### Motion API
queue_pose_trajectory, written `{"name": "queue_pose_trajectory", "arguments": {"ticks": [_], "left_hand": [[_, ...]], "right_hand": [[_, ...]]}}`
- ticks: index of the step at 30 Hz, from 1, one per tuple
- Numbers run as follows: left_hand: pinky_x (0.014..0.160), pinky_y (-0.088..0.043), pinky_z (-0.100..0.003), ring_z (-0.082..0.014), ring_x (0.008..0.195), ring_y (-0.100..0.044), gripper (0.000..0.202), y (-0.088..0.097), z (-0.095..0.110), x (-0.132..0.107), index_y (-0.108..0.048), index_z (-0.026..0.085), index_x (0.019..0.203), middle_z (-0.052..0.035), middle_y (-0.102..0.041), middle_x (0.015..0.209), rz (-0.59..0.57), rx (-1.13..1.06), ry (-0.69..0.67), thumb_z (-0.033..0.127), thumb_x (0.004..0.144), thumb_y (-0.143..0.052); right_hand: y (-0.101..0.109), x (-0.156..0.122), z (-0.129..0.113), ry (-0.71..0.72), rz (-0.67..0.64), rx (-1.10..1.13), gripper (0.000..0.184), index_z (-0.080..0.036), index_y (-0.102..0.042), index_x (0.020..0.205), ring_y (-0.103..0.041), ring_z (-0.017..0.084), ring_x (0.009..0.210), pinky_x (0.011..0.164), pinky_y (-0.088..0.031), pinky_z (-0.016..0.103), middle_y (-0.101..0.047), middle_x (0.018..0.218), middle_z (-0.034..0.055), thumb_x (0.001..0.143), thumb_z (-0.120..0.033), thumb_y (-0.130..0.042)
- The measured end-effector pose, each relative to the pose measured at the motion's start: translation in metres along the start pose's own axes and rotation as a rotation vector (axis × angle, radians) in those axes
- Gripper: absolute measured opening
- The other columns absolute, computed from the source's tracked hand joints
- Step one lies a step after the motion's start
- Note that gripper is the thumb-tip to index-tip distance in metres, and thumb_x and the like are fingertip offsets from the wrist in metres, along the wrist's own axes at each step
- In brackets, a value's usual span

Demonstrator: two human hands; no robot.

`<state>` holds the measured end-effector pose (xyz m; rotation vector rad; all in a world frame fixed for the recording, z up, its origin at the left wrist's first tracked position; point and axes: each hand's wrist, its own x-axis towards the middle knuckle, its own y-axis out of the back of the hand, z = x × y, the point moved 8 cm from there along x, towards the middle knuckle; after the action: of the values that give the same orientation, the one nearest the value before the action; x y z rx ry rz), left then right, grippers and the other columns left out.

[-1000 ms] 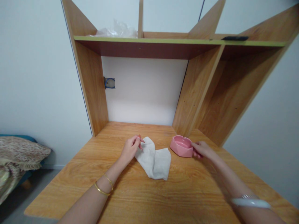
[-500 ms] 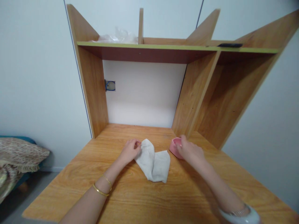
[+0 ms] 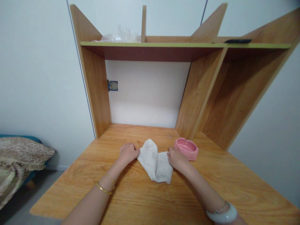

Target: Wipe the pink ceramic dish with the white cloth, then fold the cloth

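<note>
A crumpled white cloth (image 3: 154, 161) lies on the wooden desk (image 3: 145, 200), between both hands. My left hand (image 3: 127, 153) has its fingers curled and grips the cloth's left edge. My right hand (image 3: 177, 158) pinches the cloth's right edge. Just right of that hand, a pink ashtray (image 3: 187, 148) rests on the desk, and no hand touches it.
A wooden hutch rises behind the desk with upright panels (image 3: 98, 93) and a shelf (image 3: 178, 45). On the shelf sit a clear plastic bag (image 3: 120, 34) and a dark flat object (image 3: 237, 41). A patterned blanket (image 3: 18, 156) lies at the lower left.
My right hand has left the pink ashtray and moved left onto the cloth's right edge. The ashtray now sits uncovered. My left hand stayed at the cloth's left edge.
</note>
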<state>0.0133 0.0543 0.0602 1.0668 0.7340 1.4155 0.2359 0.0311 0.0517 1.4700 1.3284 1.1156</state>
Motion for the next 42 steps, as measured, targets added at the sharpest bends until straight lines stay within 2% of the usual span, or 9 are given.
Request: {"name": "queue_pose_trajectory", "arguments": {"ticks": [5, 10, 14, 19, 23, 26, 32, 37, 42], "left_hand": [[0.071, -0.039, -0.032, -0.0251, 0.079, -0.058, 0.018, -0.004, 0.001, 0.000, -0.061, 0.018, 0.062, -0.0091, -0.065, 0.071, -0.019, -0.075, -0.058, 0.035, 0.066, -0.056], [0.072, -0.038, -0.031, -0.0243, 0.084, -0.056, 0.015, -0.005, 0.006, 0.001, -0.060, 0.017, 0.074, -0.0090, -0.063, 0.083, -0.044, 0.008, -0.112, 0.029, 0.070, -0.051], [0.072, -0.037, -0.030, -0.0226, 0.085, -0.056, 0.016, 0.010, 0.010, 0.001, -0.057, 0.017, 0.080, -0.0066, -0.063, 0.085, -0.021, 0.057, -0.103, 0.025, 0.070, -0.047], [0.076, -0.035, -0.034, -0.0231, 0.088, -0.055, 0.017, 0.043, 0.017, -0.004, -0.054, 0.017, 0.084, -0.0071, -0.063, 0.085, 0.127, 0.167, -0.115, 0.025, 0.074, -0.043], [0.077, -0.036, -0.034, -0.0239, 0.089, -0.055, 0.020, 0.064, 0.007, -0.005, -0.053, 0.016, 0.089, -0.0094, -0.063, 0.087, 0.219, 0.288, -0.009, 0.027, 0.077, -0.040], [0.077, -0.037, -0.034, -0.0252, 0.092, -0.055, 0.023, 0.069, -0.007, -0.004, -0.053, 0.015, 0.093, -0.0112, -0.063, 0.091, 0.200, 0.360, 0.085, 0.027, 0.077, -0.041], [0.079, -0.036, -0.037, -0.0293, 0.101, -0.050, 0.029, 0.061, -0.029, -0.004, -0.054, 0.011, 0.102, -0.0173, -0.059, 0.102, 0.150, 0.484, 0.182, 0.018, 0.074, -0.045], [0.079, -0.036, -0.036, -0.0288, 0.100, -0.048, 0.027, 0.060, -0.023, -0.005, -0.056, 0.012, 0.100, -0.0167, -0.056, 0.104, 0.184, 0.503, 0.122, 0.018, 0.076, -0.045], [0.082, -0.035, -0.037, -0.0261, 0.103, -0.046, 0.026, 0.041, -0.014, -0.001, -0.058, 0.017, 0.099, -0.0115, -0.056, 0.109, 0.089, 0.422, 0.007, 0.015, 0.080, -0.040]], "right_hand": [[-0.004, 0.010, 0.001, 0.038, 0.008, 0.552, 0.043, -0.012, -0.046, 0.117, -0.057, 0.015, 0.069, 0.061, -0.040, 0.024, -0.060, 0.077, 0.0045, 0.075, -0.011, -0.044], [-0.007, 0.009, -0.002, -0.019, -0.057, 0.906, 0.054, -0.014, -0.043, 0.117, -0.044, 0.009, 0.049, 0.048, -0.031, 0.020, -0.046, 0.057, -0.0069, 0.063, -0.008, -0.047], [-0.005, 0.003, -0.001, -0.097, -0.044, 1.024, 0.052, -0.013, -0.045, 0.113, -0.044, 0.010, 0.050, 0.047, -0.030, 0.020, -0.043, 0.054, -0.0070, 0.061, -0.011, -0.050], [0.008, 0.004, 0.007, -0.097, 0.143, 1.031, 0.048, -0.014, -0.047, 0.109, -0.042, 0.011, 0.051, 0.048, -0.032, 0.021, -0.038, 0.055, -0.0070, 0.061, -0.015, -0.051], [0.014, 0.005, 0.009, -0.035, 0.278, 1.141, 0.056, -0.019, -0.036, 0.121, -0.048, 0.013, 0.055, 0.050, -0.038, 0.023, -0.044, 0.062, -0.0058, 0.067, -0.024, -0.051], [0.015, 0.004, 0.009, -0.045, 0.321, 1.172, 0.062, -0.019, -0.029, 0.126, -0.051, 0.013, 0.058, 0.053, -0.041, 0.023, -0.046, 0.065, -0.0050, 0.069, -0.027, -0.053], [-0.002, -0.002, -0.001, -0.147, -0.029, 1.111, 0.078, -0.014, -0.012, 0.134, -0.054, 0.014, 0.056, 0.045, -0.043, 0.023, -0.052, 0.068, -0.0011, 0.074, -0.033, -0.057], [-0.013, -0.010, -0.001, -0.130, -0.308, 0.877, 0.088, -0.013, -0.009, 0.137, -0.048, 0.010, 0.047, 0.038, -0.032, 0.017, -0.050, 0.058, -0.0054, 0.069, -0.025, -0.063], [-0.011, -0.014, -0.006, -0.055, -0.423, 0.947, 0.091, -0.015, -0.008, 0.138, -0.049, 0.007, 0.049, 0.043, -0.036, 0.016, -0.051, 0.057, -0.0078, 0.062, -0.009, -0.057]]}}
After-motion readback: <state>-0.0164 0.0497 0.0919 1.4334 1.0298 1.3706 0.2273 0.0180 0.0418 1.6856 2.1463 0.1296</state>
